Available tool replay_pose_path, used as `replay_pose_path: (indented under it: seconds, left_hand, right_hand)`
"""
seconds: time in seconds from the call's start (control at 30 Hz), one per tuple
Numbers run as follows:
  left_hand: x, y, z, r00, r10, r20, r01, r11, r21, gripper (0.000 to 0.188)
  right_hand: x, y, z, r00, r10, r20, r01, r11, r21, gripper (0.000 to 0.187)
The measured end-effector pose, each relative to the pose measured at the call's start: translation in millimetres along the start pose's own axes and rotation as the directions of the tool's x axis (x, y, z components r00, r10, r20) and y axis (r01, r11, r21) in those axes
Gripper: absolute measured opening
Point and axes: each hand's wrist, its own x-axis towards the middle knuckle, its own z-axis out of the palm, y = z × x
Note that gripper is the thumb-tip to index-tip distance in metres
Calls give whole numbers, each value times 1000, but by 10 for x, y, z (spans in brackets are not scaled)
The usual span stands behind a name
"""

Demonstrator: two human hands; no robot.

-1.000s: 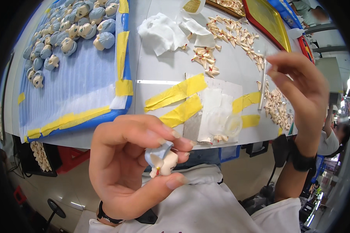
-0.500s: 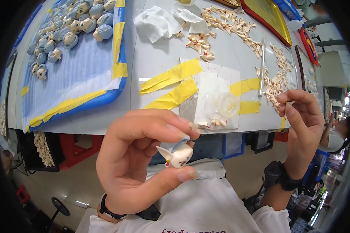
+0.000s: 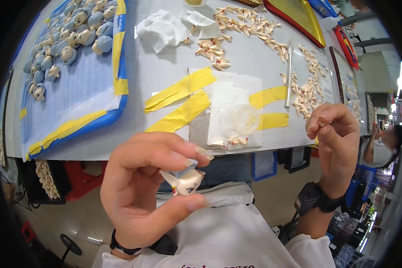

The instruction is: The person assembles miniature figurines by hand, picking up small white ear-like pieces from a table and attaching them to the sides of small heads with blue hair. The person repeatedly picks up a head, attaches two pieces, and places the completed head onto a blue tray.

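Observation:
My left hand point(image 3: 143, 187) pinches a small figurine head point(image 3: 190, 182) between thumb and fingers, in front of my body. This head has light blue hair, a painted eye, and a pointed ear with a red and gold earring on its left side; my fingers partly cover the top. Over the table's near right part, my right hand point(image 3: 337, 134) is closed in a pinch on a tiny cream ear piece point(image 3: 321, 123), mostly hidden by the fingertips. Beyond that hand lie many loose cream pointed ears point(image 3: 306, 96), some with red tips.
A blue tray point(image 3: 76, 96) with many blue-haired heads stands at the left. A white work pad point(image 3: 259, 138) is fixed with yellow tape point(image 3: 272, 120) and bears clear round cups point(image 3: 245, 119). White cloths point(image 3: 161, 31) lie farther back. Another person point(image 3: 382, 156) sits at far right.
The figurine head in my left hand has turned slightly, showing more of its painted eye. The table has shifted left in view. Both hands keep their pinch.

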Motion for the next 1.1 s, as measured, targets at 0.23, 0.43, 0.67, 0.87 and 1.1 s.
replay_pose_path:
  seconds: [0.23,0.43,0.67,0.87,1.1]
  left_hand:
    - [1,-24,-12,1000,-18,-23,18,1000,-7,45]
    - [30,-9,-6,998,-32,-48,32,999,-13,44]
    - [30,37,11,997,-55,-59,55,998,11,43]
    - [32,1,-100,1000,-11,-2,11,997,-82,40]
    - [75,-17,-30,998,-45,-33,44,999,-15,43]
  right_hand:
    - [47,26,10,986,64,153,-109,946,306,15]
    - [242,-80,115,995,99,18,-94,980,-176,13]
    - [768,-36,174,997,36,73,-4,918,-397,17]
    - [785,-58,141,998,-43,54,62,893,-447,14]
    - [398,-188,273,986,-160,-42,144,955,-261,18]
